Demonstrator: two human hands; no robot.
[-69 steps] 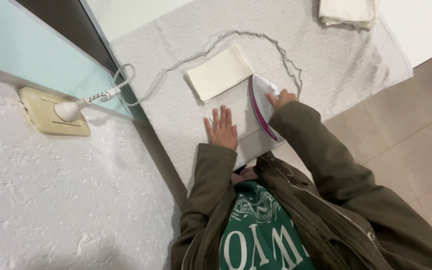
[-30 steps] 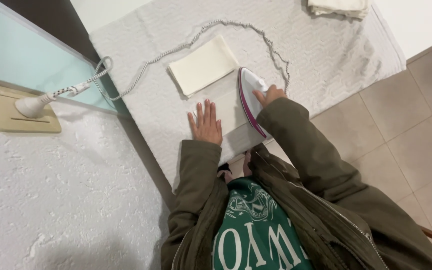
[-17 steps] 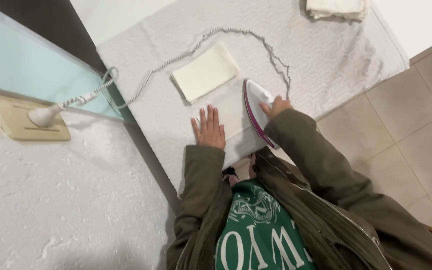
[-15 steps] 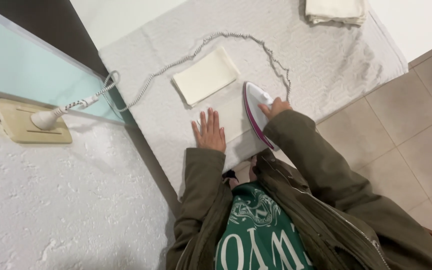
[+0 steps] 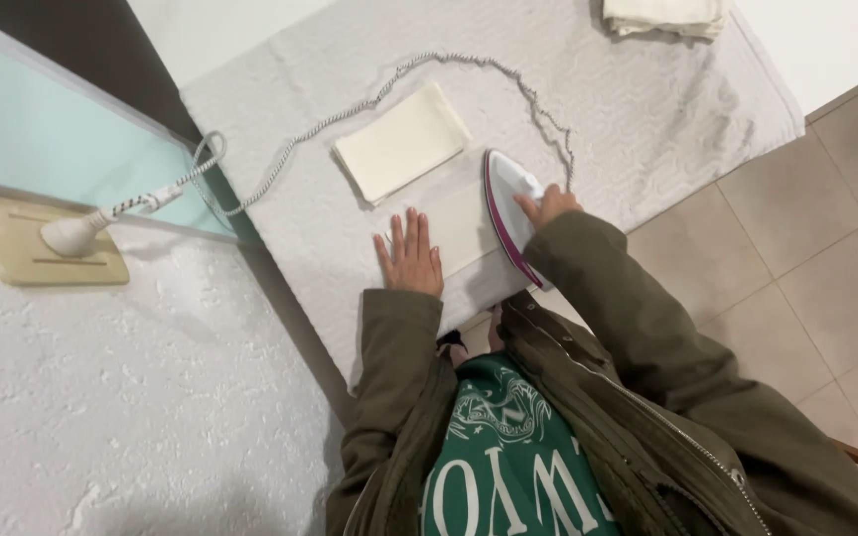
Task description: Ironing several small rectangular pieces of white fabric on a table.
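Left hand (image 5: pixel 411 260) flat, open on cloth (image 5: pixel 464 233); right hand (image 5: pixel 546 205) grips iron (image 5: pixel 508 208).

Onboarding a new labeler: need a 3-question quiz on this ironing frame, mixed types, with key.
1. Multiple choice: What does the right hand hold? A) a folded cloth B) the iron C) the plug
2. True or false: The left hand lies flat, fingers spread, on the cloth being ironed.
3. Short answer: Where does the folded cream cloth lie relative to the left hand?

Key
1. B. The right hand grips the iron from above.
2. True. The palm presses the cloth on the white padded board, left of the iron.
3. Farther up the board, just beyond the fingertips, apart from the hand, inside the loop of the cord.
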